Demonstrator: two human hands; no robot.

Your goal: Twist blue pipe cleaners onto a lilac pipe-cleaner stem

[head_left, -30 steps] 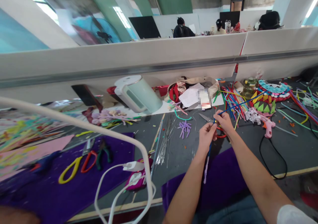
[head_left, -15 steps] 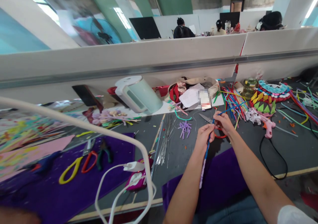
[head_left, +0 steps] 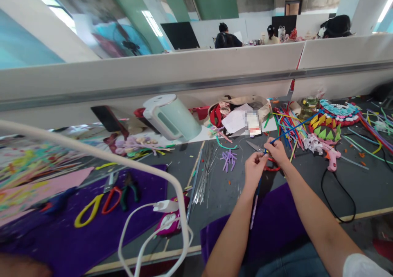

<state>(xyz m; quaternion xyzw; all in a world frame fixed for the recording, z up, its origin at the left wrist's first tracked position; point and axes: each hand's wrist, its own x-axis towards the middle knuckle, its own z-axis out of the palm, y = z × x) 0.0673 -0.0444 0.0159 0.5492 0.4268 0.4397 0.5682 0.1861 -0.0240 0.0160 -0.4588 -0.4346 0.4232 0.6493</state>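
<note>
Pinching a blue strand (head_left: 294, 129), both hands (head_left: 265, 158) are nearly closed, fingertips partly hidden.

A thin blue strip (head_left: 296, 128) is held slanting above the bench (head_left: 227, 191), its far end reaching right.

The one view, from a camera worn on the head, looks forward and down over the tabletop (head_left: 221, 187), with the person's forearms reaching in from the bottom edge. It sits near enough to take in both hands, right of center (they look rather small), and faces a low partition (head_left: 184, 70) that crosses the frame. Above that, it sees on into the room behind. With a single view, no scene part is shared.
</note>
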